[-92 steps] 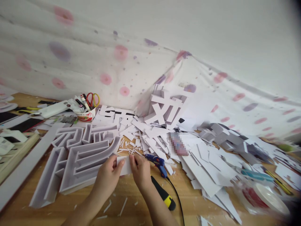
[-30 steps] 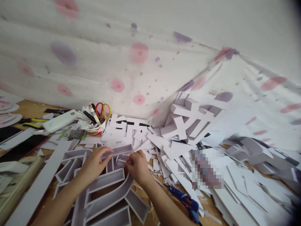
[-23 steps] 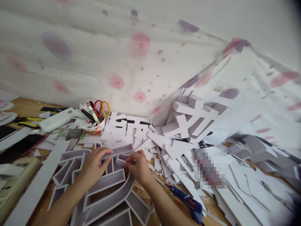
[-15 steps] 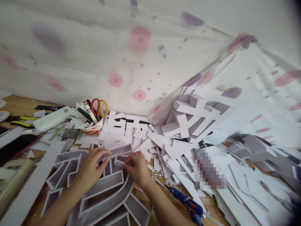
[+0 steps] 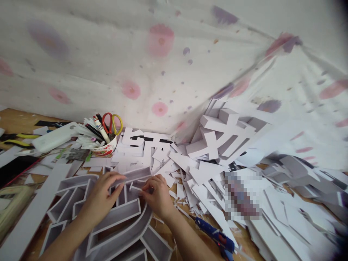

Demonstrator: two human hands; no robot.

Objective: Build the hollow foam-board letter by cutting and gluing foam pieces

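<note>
A white foam-board character (image 5: pixel 119 215) with raised walls lies in front of me, its channels facing up. My right hand (image 5: pixel 157 195) pinches the end of a small white strip (image 5: pixel 135 188) at the character's upper right part. To the left, my left hand (image 5: pixel 104 194) curves over the walls with thumb and forefinger apart. Nothing shows between those fingers; whether the hidden ones rest on the walls I cannot tell. A blue glue gun (image 5: pixel 213 232) lies to the right of my right forearm.
Behind my hands stands a tub (image 5: pixel 104 148) of pens, white sticks and scissors (image 5: pixel 112 123). White offcuts (image 5: pixel 190 181) cover the table's middle and right. A finished-looking raised character (image 5: pixel 223 134) leans against the patterned curtain (image 5: pixel 136 54). A long white strip (image 5: pixel 35 214) lies at left.
The view has shifted slightly, so the near things sit a little further left. Both hands keep nearly the same pose over the character, and the right hand still pinches the strip.
</note>
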